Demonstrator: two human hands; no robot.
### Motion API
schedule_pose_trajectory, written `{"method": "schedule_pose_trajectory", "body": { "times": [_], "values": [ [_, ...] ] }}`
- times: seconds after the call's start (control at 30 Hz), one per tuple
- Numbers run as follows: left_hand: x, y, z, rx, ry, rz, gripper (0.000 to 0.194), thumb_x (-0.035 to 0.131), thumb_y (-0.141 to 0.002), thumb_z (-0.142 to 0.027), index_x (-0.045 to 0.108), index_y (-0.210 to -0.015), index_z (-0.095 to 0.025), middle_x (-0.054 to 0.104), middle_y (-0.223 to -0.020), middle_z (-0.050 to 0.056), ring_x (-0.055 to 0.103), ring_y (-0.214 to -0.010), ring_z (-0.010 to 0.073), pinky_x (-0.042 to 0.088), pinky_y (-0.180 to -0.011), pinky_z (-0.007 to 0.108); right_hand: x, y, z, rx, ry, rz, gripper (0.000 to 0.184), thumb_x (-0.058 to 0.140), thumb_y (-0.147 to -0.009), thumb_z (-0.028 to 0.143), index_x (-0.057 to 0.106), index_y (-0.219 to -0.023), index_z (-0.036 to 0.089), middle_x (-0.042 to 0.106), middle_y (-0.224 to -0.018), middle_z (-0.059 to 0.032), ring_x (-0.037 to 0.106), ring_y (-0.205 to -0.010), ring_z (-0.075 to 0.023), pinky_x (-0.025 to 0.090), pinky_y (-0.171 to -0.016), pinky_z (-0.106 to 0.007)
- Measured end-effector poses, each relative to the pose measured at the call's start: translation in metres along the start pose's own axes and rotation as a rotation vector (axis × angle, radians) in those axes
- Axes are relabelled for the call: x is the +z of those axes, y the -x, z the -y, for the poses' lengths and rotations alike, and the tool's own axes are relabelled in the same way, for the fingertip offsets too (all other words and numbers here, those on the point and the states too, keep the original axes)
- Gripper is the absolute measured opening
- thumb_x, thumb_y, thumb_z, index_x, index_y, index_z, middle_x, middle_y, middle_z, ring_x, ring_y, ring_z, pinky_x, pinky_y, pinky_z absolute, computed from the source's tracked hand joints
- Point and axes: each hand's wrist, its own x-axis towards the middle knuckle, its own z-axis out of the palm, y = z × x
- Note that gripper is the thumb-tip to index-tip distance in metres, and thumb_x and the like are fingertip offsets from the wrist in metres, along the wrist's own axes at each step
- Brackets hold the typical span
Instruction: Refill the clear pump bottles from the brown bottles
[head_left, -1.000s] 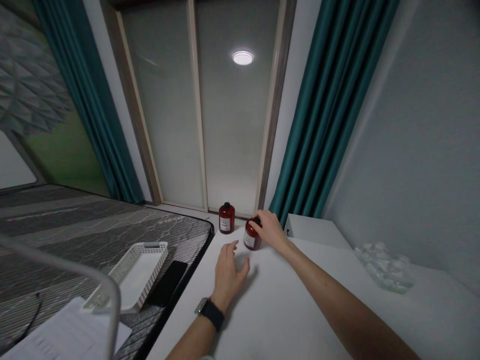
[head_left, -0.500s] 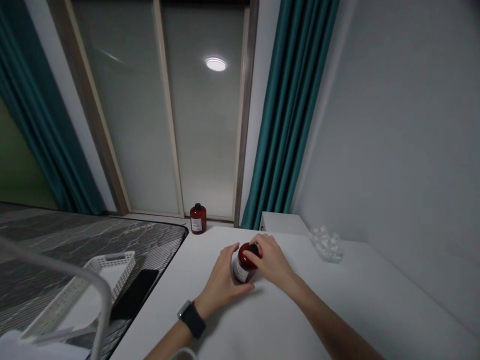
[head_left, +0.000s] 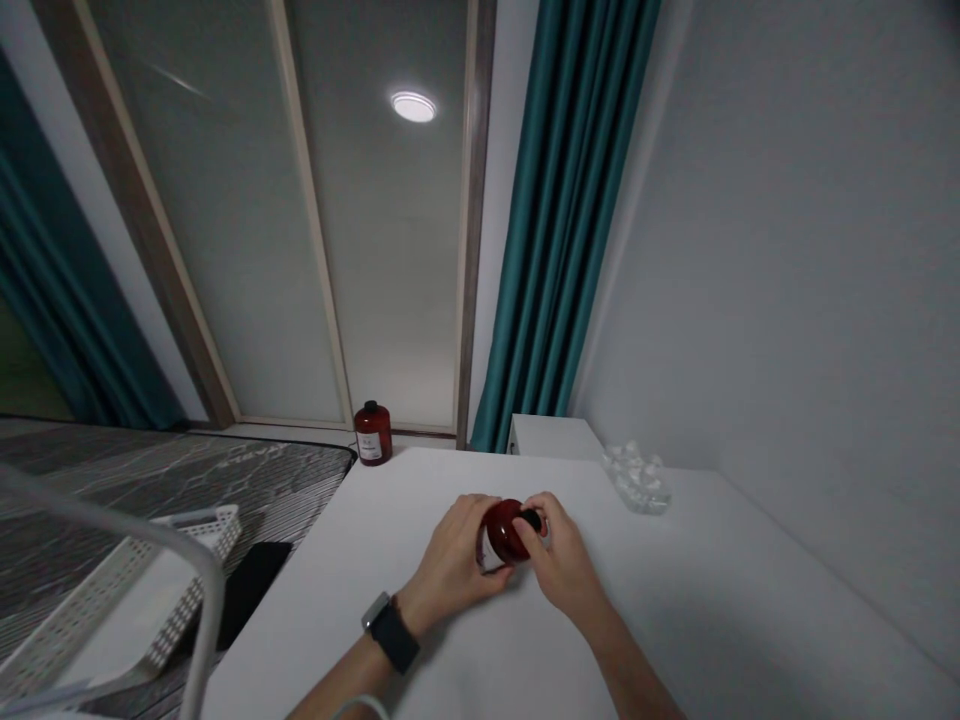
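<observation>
A dark red bottle (head_left: pixel 507 532) with a white label leans to the right over the white table. My left hand (head_left: pixel 451 557) is wrapped around its body from the left, thumb below. On the black cap (head_left: pixel 532 519) the fingers and thumb of my right hand (head_left: pixel 564 572) are closed, from the right side. Part of the label is covered by my left hand. A second bottle (head_left: pixel 373 436) of the same look, also with a black cap, stands upright at the table's far left corner.
Clear, crumpled-looking plastic (head_left: pixel 637 480) lies at the back right, near the wall. A white cabinet (head_left: pixel 555 436) stands behind the table. To the left are a white perforated basket (head_left: pixel 71 612), a black flat item (head_left: pixel 251 590) and a curved grey tube (head_left: pixel 202 575).
The bottle has tipped from nearly upright toward the right. My right hand has turned with it, fingers staying at the cap. The view has shifted slightly to the right.
</observation>
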Motion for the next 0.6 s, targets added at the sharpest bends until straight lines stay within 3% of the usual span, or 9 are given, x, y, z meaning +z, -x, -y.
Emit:
{"method": "schedule_pose_trajectory", "body": {
  "times": [0.17, 0.33, 0.5, 0.6],
  "values": [
    [-0.003, 0.006, 0.004, 0.064, -0.013, 0.029, 0.079, 0.073, -0.062, -0.013, 0.043, -0.134, -0.022, 0.06, -0.124, 0.01, 0.056, -0.112, 0.029, 0.049, -0.097, 0.044, -0.004, 0.01, 0.003, -0.113, -0.027, 0.045, 0.01, 0.046, -0.093, 0.021, 0.055, -0.098, 0.023, 0.058, -0.09, -0.0048, 0.056, -0.086, -0.0219, 0.047, -0.077, -0.035],
    [-0.006, 0.012, 0.005, 0.042, 0.015, 0.059, 0.082, 0.068, -0.065, -0.012, 0.038, -0.14, -0.024, 0.057, -0.13, 0.012, 0.054, -0.118, 0.0306, 0.046, -0.101, 0.047, -0.012, 0.015, 0.013, -0.165, -0.01, 0.084, 0.024, 0.045, -0.091, 0.014, 0.058, -0.108, 0.024, 0.058, -0.099, -0.008, 0.056, -0.097, -0.0247, 0.049, -0.085, -0.04],
    [0.002, 0.02, 0.01, 0.088, 0.05, -0.006, 0.083, 0.066, -0.066, -0.013, 0.032, -0.141, -0.023, 0.055, -0.13, 0.013, 0.054, -0.118, 0.0304, 0.046, -0.101, 0.047, -0.005, 0.022, 0.017, -0.252, -0.063, 0.033, 0.039, 0.041, -0.086, 0.011, 0.051, -0.121, 0.024, 0.058, -0.111, -0.0099, 0.055, -0.106, -0.0269, 0.048, -0.092, -0.046],
    [0.006, 0.022, 0.01, 0.099, 0.032, -0.028, 0.083, 0.064, -0.066, -0.013, 0.032, -0.141, -0.023, 0.056, -0.128, 0.013, 0.055, -0.115, 0.0302, 0.047, -0.1, 0.047, 0.002, 0.024, 0.015, -0.221, -0.037, -0.035, 0.038, 0.048, -0.089, 0.017, 0.047, -0.126, 0.024, 0.055, -0.111, -0.0096, 0.054, -0.105, -0.0263, 0.048, -0.092, -0.044]
  ]
}}
